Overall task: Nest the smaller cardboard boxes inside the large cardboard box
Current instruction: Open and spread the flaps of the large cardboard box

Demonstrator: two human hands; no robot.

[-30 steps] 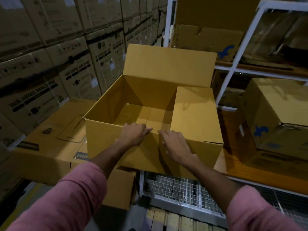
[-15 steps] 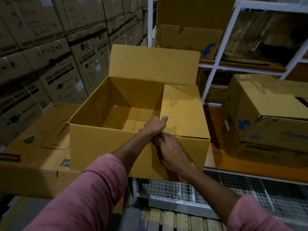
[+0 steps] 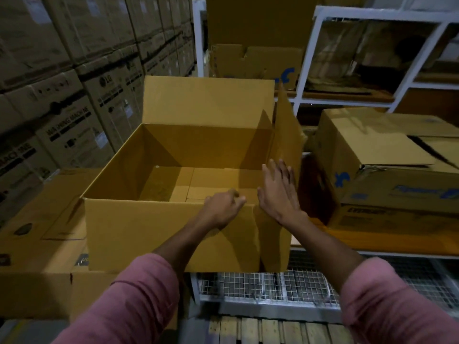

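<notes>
The large cardboard box [image 3: 154, 234] stands open in front of me, with nothing inside it. Its far flap stands up and its right flap [image 3: 285, 135] is raised almost upright. My left hand [image 3: 223, 207] curls over the near rim of the box, fingers bent on the edge. My right hand [image 3: 279, 192] is flat with fingers spread, pressed against the inner face of the right flap. Smaller cardboard boxes with blue marks [image 3: 377, 167] sit on the shelf to the right.
Stacked washing machine cartons [image 3: 69, 100] wall off the left. A flat carton [image 3: 42, 232] lies under the box's left side. A white metal rack [image 3: 310, 63] holds more boxes behind. Wire mesh shelving [image 3: 268, 284] and wooden slats lie below.
The right flap lay folded over the box a second ago; it has been swung up and outward. My right hand moved from the near rim to the flap, and the left hand stays at the rim.
</notes>
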